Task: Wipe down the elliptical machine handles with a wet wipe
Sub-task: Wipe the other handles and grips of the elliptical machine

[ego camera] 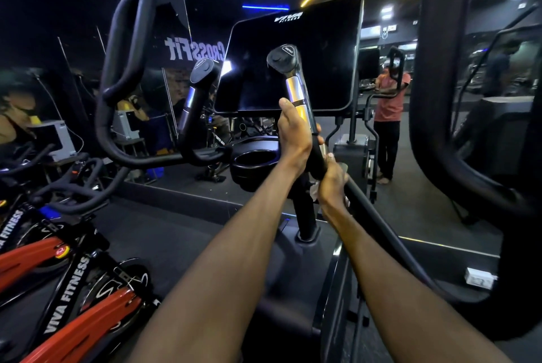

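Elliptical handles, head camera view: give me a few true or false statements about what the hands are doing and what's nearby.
1. Both hands grip the same inner handle. True.
2. The left hand sits lower on it than the right hand. False: the left is higher.
3. The white wipe is at the right hand. True.
4. The console screen is lit. False: it is dark.
5. Red spin bikes stand at the right. False: they stand at the left.
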Action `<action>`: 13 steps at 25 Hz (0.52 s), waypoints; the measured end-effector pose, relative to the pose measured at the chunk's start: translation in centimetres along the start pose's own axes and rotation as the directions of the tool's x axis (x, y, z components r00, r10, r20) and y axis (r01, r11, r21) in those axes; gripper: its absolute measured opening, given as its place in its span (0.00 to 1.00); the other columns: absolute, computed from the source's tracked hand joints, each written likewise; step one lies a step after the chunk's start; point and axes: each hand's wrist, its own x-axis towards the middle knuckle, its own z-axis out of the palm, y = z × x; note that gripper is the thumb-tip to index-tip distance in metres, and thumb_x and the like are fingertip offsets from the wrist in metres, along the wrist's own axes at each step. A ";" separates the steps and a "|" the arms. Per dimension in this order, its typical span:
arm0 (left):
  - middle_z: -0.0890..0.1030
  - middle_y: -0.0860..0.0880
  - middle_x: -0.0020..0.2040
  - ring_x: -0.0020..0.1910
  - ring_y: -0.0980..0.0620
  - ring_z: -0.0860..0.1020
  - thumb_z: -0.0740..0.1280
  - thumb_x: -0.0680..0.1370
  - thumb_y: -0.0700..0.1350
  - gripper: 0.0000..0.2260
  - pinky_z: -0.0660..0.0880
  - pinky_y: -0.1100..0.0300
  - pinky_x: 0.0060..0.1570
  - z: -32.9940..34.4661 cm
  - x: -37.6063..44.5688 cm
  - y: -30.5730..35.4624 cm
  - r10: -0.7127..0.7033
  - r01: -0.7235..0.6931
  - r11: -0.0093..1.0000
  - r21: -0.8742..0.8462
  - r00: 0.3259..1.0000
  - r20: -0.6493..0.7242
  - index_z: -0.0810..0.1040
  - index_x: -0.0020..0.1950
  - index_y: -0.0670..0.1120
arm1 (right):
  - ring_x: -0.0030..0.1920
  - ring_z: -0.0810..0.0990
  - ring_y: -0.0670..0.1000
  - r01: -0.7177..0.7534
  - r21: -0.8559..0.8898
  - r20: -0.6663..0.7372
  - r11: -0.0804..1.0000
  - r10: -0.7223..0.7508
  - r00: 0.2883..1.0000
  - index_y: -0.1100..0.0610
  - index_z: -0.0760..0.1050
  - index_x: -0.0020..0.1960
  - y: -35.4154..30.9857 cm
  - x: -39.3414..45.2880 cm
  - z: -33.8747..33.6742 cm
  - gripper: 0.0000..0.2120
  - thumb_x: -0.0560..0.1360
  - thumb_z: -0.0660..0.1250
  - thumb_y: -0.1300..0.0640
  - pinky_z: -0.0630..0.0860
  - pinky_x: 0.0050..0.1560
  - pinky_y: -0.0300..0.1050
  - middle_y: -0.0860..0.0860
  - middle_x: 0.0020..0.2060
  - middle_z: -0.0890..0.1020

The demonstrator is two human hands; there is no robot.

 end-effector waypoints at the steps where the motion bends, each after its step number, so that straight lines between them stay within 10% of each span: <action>1: 0.78 0.43 0.31 0.24 0.48 0.76 0.43 0.83 0.61 0.30 0.76 0.58 0.27 -0.2 0.0 0.1 0.002 -0.002 1.000 0.027 1.000 0.012 0.74 0.47 0.39 | 0.52 0.75 0.61 -0.053 0.072 -0.020 0.996 0.054 0.998 0.50 0.76 0.37 0.1 0.0 0.6 0.19 0.77 0.55 0.40 0.73 0.51 0.56 0.57 0.45 0.77; 5: 0.79 0.47 0.40 0.43 0.49 0.77 0.42 0.84 0.57 0.28 0.72 0.57 0.46 -1.3 0.0 0.5 0.036 -0.041 0.959 0.280 0.999 0.022 0.76 0.48 0.43 | 0.58 0.78 0.62 -0.208 0.166 -0.102 0.964 0.227 0.969 0.52 0.83 0.49 0.3 1.0 2.3 0.35 0.66 0.51 0.28 0.77 0.58 0.60 0.59 0.49 0.84; 10: 0.79 0.47 0.36 0.39 0.46 0.77 0.50 0.83 0.55 0.23 0.76 0.46 0.49 -3.7 -0.6 -0.8 -0.056 0.046 0.931 0.362 0.998 0.015 0.75 0.37 0.47 | 0.52 0.80 0.61 -0.154 0.073 -0.111 0.985 0.161 0.981 0.55 0.80 0.47 -5.7 -3.7 1.9 0.18 0.79 0.54 0.48 0.77 0.58 0.59 0.55 0.44 0.83; 13: 0.80 0.48 0.37 0.37 0.47 0.76 0.58 0.82 0.51 0.15 0.73 0.51 0.43 -5.3 -2.1 -0.9 -0.139 0.130 0.942 0.311 0.990 0.007 0.75 0.39 0.47 | 0.42 0.80 0.57 -0.097 -0.022 -0.130 0.995 0.093 0.987 0.58 0.80 0.52 -6.6 -5.3 1.3 0.12 0.76 0.59 0.60 0.77 0.41 0.49 0.56 0.43 0.81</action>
